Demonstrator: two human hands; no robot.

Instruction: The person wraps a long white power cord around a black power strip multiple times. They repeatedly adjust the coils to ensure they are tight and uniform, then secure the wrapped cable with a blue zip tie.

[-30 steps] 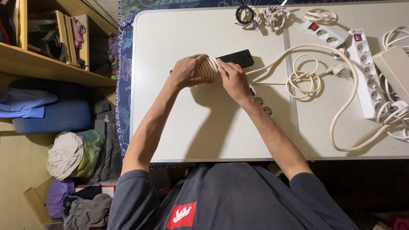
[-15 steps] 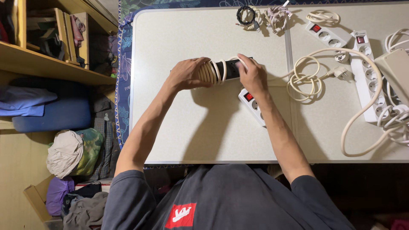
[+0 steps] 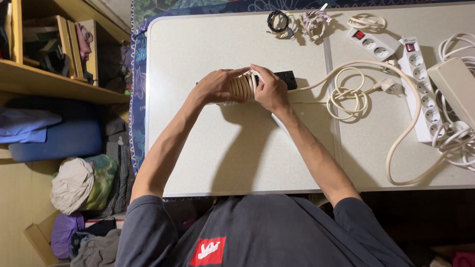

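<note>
My left hand grips a bundle of cream cable coils wound around its fingers, above the white table. My right hand presses against the coils' right side and holds the same cream cable. From there the cable runs right, loops loosely and sweeps in a long arc over the table. A black power strip lies just behind my right hand, partly hidden. A white strip under my right forearm is mostly covered.
Two white power strips and a grey box lie at the right with tangled white cords. Small coiled black and pale cables sit at the far edge. A wooden shelf and piled clothes are on the left.
My right hand has swung back left against the coils, laying on another turn. The long loose arc of cable on the right has shifted and drawn in.
</note>
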